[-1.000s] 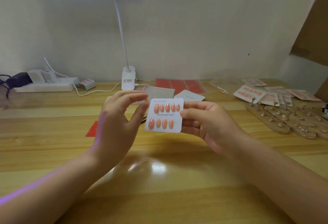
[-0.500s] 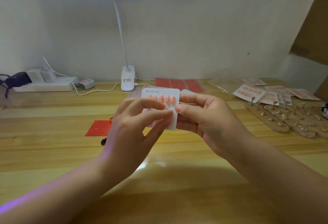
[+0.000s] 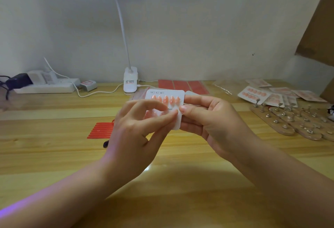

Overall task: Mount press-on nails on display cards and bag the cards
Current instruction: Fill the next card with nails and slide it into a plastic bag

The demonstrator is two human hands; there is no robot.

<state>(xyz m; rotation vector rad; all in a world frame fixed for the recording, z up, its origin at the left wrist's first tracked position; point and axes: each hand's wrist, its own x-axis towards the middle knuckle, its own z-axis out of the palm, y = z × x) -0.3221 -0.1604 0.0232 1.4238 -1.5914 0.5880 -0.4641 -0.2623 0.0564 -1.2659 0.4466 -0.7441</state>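
Observation:
A white display card [image 3: 169, 95] with two rows of peach press-on nails is held upright above the wooden table [image 3: 54, 151]. My right hand [image 3: 211, 121] pinches the card's right edge between thumb and fingers. My left hand [image 3: 139, 128] lies over the card's lower left, its fingertips touching the lower row of nails and hiding most of that row. The upper row of nails stays in sight. Several bagged cards [image 3: 256, 94] lie at the far right.
A white desk lamp [image 3: 130, 81] stands at the back centre, a power strip [image 3: 45, 86] at the back left. Red adhesive sheets [image 3: 182, 86] lie behind the card, red strips [image 3: 101, 130] to the left. Wooden nail-holder boards [image 3: 289, 121] with metal pegs lie at the right.
My left hand has closed in from the card's left edge and now covers the lower row of nails. The card has risen slightly and moved away from me.

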